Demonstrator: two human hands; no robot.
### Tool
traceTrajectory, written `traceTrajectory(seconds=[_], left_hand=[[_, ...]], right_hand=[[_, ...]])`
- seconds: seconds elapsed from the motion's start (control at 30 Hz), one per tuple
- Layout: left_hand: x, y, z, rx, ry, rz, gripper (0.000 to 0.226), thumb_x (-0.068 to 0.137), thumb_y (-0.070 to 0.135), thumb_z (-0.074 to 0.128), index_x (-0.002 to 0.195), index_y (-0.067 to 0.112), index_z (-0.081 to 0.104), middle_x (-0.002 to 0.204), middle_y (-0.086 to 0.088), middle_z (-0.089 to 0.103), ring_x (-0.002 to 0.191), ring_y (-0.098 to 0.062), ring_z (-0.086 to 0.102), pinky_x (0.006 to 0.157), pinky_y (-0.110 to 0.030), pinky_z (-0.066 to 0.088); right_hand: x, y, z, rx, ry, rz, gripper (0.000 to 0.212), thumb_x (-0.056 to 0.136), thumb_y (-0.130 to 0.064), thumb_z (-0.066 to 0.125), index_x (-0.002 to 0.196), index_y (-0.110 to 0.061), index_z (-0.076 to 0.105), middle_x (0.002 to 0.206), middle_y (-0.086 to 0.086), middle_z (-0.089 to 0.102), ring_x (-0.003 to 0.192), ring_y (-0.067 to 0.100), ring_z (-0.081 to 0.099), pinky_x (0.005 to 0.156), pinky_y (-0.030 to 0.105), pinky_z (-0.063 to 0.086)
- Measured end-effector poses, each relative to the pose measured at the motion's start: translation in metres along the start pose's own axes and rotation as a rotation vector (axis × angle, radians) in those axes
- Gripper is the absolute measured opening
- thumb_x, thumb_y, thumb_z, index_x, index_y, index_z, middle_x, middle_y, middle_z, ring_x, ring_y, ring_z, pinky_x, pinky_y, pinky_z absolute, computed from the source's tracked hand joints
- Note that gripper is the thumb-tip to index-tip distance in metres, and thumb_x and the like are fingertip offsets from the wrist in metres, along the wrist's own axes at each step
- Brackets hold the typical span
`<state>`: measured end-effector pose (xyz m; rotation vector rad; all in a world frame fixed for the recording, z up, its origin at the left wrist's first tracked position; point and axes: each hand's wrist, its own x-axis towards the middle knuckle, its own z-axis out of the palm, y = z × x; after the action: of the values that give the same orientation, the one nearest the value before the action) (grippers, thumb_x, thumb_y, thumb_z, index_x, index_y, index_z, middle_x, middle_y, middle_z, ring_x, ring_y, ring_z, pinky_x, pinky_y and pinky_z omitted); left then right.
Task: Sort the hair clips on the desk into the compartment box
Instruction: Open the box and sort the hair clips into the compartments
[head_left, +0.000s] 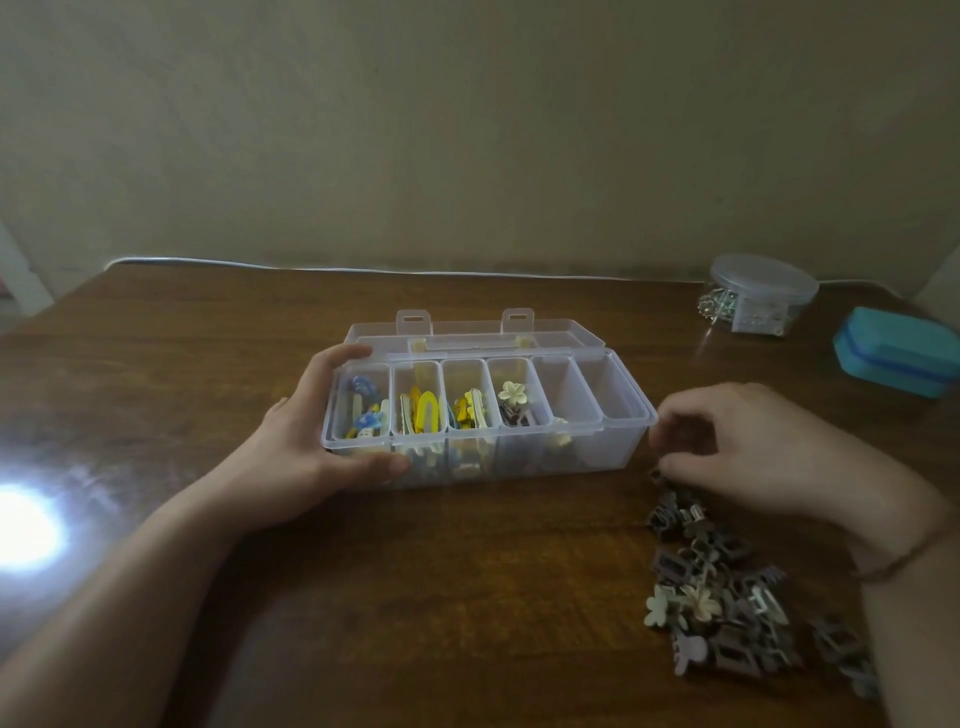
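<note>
Steadying the compartment box (618, 447) with my left hand (311, 441) curled round its end, my right hand (737, 447) pinched a brown clip (655, 475) — next, its matching compartment.

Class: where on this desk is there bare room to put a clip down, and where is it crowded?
Bare desk lies between the compartment box, left hand and clip pile. Crowded by the right hand.

Head camera looks forward and down, close over the desk (467, 571).
</note>
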<state>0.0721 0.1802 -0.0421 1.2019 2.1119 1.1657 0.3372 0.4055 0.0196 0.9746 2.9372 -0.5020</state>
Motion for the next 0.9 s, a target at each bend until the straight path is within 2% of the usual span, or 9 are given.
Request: traceTrajectory(seconds=[0.13,0.23,0.33,0.4,0.53,0.67,0.7,0.77,0.9], left_hand=[[0.000,-0.001,0.000,0.011,0.003,-0.007,0.104,0.041,0.077,0.076,0.131,0.065,0.024,0.141,0.014,0.041,0.131,-0.026,0.040,0.108,-0.057,0.035],[0.000,-0.001,0.000,0.012,-0.004,-0.013,0.106,0.039,0.079,0.075,0.131,0.066,0.024,0.142,0.015,0.040,0.132,-0.027,0.039,0.108,-0.058,0.035],[0.000,-0.001,0.000,0.016,0.007,-0.012,0.103,0.043,0.074,0.077,0.131,0.066,0.024,0.142,0.015,0.041,0.132,-0.026,0.040,0.109,-0.057,0.035],[0.001,-0.001,0.000,0.013,0.004,-0.013,0.103,0.044,0.072,0.077,0.131,0.066,0.024,0.140,0.017,0.041,0.132,-0.026,0.040,0.109,-0.057,0.035],[0.000,0.000,0.000,0.015,0.001,-0.010,0.102,0.043,0.073,0.076,0.131,0.065,0.024,0.132,0.024,0.042,0.132,-0.025,0.040,0.109,-0.056,0.034],[0.000,0.001,0.000,0.016,0.006,-0.010,0.102,0.044,0.073,0.076,0.131,0.064,0.024,0.133,0.022,0.043,0.131,-0.024,0.040,0.109,-0.055,0.034],[0.000,0.001,0.000,0.015,0.006,-0.012,0.102,0.044,0.073,0.076,0.132,0.064,0.024,0.136,0.019,0.042,0.131,-0.024,0.040,0.109,-0.056,0.035],[0.000,0.001,0.000,0.010,0.004,-0.013,0.103,0.044,0.074,0.076,0.131,0.065,0.024,0.138,0.017,0.041,0.131,-0.025,0.040,0.109,-0.056,0.035],[0.001,0.000,-0.001,0.016,-0.003,-0.011,0.103,0.044,0.073,0.076,0.131,0.065,0.024,0.135,0.022,0.042,0.132,-0.025,0.039,0.109,-0.056,0.034]], right_hand=[[-0.010,0.011,-0.016,0.188,0.196,-0.046,0.018,0.076,-0.025,0.076,0.077,-0.040,0.065,0.079,-0.015,0.067,0.077,-0.001,0.062,0.066,0.024,0.047],[-0.007,0.009,-0.014,0.392,0.449,-0.100,0.010,0.073,-0.030,0.074,0.079,-0.035,0.067,0.082,-0.015,0.069,0.078,0.004,0.065,0.069,0.029,0.052],[0.001,-0.015,0.004,0.530,0.641,-0.178,0.008,0.078,-0.022,0.072,0.079,-0.028,0.067,0.078,-0.010,0.069,0.074,0.006,0.065,0.063,0.020,0.054],[0.005,-0.030,0.020,0.431,0.612,-0.205,0.008,0.081,-0.023,0.071,0.082,-0.030,0.066,0.080,-0.014,0.066,0.079,0.000,0.061,0.061,0.015,0.050],[0.008,-0.033,0.029,0.257,0.511,-0.199,0.005,0.084,-0.030,0.067,0.087,-0.034,0.068,0.092,-0.024,0.060,0.091,-0.009,0.053,0.072,0.010,0.038],[-0.002,-0.019,0.004,0.395,0.661,-0.105,0.010,0.082,-0.021,0.070,0.081,-0.031,0.069,0.082,-0.015,0.067,0.072,0.004,0.062,0.057,0.019,0.049],[-0.005,-0.013,-0.002,0.372,0.625,-0.041,0.012,0.082,-0.019,0.071,0.079,-0.031,0.068,0.081,-0.013,0.067,0.071,0.004,0.061,0.055,0.019,0.045],[-0.006,-0.002,-0.008,0.208,0.388,0.106,0.013,0.082,-0.024,0.072,0.079,-0.034,0.064,0.085,-0.011,0.065,0.077,0.002,0.058,0.056,0.019,0.039],[-0.002,-0.002,-0.001,0.006,-0.017,0.241,0.013,0.082,-0.042,0.069,0.088,-0.037,0.059,0.093,-0.011,0.060,0.083,0.002,0.056,0.059,0.020,0.041]])
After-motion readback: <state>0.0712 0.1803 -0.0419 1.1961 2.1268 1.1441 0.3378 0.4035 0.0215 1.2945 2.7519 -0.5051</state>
